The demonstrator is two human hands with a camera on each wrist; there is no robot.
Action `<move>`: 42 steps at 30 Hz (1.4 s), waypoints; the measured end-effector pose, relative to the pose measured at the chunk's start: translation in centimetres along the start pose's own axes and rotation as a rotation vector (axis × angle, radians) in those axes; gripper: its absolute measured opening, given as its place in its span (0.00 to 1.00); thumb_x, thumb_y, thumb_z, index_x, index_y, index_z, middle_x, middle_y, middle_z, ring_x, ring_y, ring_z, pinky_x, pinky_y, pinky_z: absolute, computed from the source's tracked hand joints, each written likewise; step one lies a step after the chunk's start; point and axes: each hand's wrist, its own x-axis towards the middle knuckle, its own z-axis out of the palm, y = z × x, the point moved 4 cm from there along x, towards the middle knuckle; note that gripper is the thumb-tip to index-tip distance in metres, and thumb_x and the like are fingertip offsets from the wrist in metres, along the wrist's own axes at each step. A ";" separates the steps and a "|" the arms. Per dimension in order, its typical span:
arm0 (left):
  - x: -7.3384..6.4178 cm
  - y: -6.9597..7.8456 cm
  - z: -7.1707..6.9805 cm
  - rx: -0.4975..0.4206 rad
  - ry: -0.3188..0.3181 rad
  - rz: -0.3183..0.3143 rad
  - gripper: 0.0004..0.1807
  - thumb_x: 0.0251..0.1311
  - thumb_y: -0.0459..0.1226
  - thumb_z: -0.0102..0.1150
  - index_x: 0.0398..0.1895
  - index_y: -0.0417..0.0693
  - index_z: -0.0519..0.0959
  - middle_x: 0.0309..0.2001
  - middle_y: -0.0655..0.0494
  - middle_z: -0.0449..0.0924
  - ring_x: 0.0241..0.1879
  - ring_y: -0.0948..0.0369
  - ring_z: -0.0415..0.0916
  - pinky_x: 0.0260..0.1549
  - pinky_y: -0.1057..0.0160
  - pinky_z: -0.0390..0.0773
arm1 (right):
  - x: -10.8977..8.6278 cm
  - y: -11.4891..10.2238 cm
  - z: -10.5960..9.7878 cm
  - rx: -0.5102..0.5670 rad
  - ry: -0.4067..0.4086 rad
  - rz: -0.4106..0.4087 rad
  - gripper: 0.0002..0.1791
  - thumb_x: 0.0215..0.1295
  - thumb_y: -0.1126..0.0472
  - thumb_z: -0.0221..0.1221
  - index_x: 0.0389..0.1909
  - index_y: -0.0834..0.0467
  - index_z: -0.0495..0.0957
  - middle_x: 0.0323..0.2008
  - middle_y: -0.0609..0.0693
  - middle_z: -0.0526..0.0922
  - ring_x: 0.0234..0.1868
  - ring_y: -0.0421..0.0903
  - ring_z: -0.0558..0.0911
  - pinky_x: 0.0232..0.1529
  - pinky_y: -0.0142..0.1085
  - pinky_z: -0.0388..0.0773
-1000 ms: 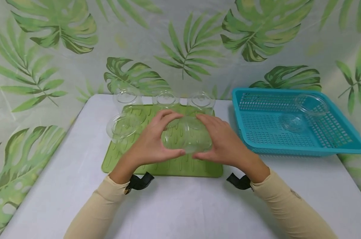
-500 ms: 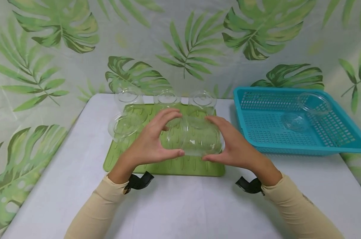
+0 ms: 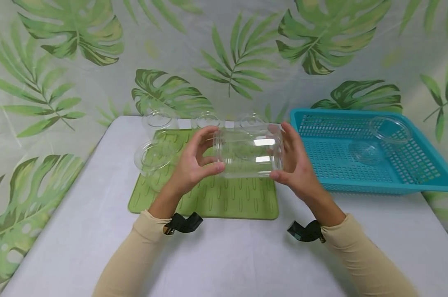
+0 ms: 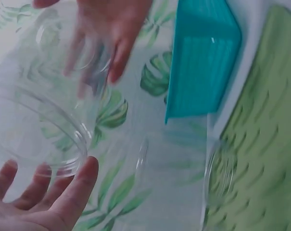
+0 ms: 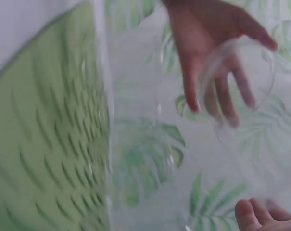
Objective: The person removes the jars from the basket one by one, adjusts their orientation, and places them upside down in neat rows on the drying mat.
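A clear, wide-mouthed jar (image 3: pixel 246 154) is held on its side above the green mat, its ridged mouth to the left and its base to the right. My left hand (image 3: pixel 195 163) grips the mouth end, thumb in front and fingers behind. Around the base end curls my right hand (image 3: pixel 296 163). In the left wrist view the jar (image 4: pixel 54 115) spans the space between both hands. Blur softens the jar's outline in the right wrist view, where the left hand (image 5: pixel 212 53) shows at its far end.
The green ribbed mat (image 3: pixel 242 204) lies on a white-covered table. Several clear jars stand along it, including a back-row jar (image 3: pixel 207 120) and a front-left jar (image 3: pixel 154 156). A blue basket (image 3: pixel 357 185) at right holds another clear jar (image 3: pixel 364 152), tilted.
Both hands have lifted the jar from low over the mat, and it now looks larger. The right hand has shifted rightward. The other jars have not moved.
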 end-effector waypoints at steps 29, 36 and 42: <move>-2.7 -0.4 1.8 0.231 0.035 -0.060 0.43 0.64 0.51 0.62 0.76 0.47 0.54 0.73 0.47 0.61 0.74 0.50 0.61 0.68 0.46 0.71 | 0.1 0.3 0.7 0.358 0.055 -0.023 0.51 0.54 0.53 0.74 0.74 0.53 0.54 0.72 0.54 0.65 0.70 0.53 0.70 0.68 0.37 0.71; -6.4 2.0 0.6 0.707 0.072 0.154 0.26 0.61 0.36 0.65 0.63 0.42 0.73 0.63 0.48 0.75 0.67 0.51 0.69 0.68 0.51 0.70 | -0.8 -0.3 0.3 0.160 0.023 -0.006 0.55 0.52 0.53 0.75 0.76 0.55 0.51 0.72 0.50 0.66 0.70 0.47 0.71 0.69 0.34 0.71; -11.0 4.5 -1.9 0.920 0.108 0.614 0.13 0.69 0.37 0.54 0.44 0.36 0.83 0.43 0.46 0.84 0.50 0.48 0.79 0.64 0.64 0.72 | -1.8 -1.3 -0.9 -0.094 0.076 0.095 0.58 0.46 0.58 0.78 0.77 0.52 0.53 0.72 0.47 0.65 0.69 0.43 0.68 0.63 0.27 0.75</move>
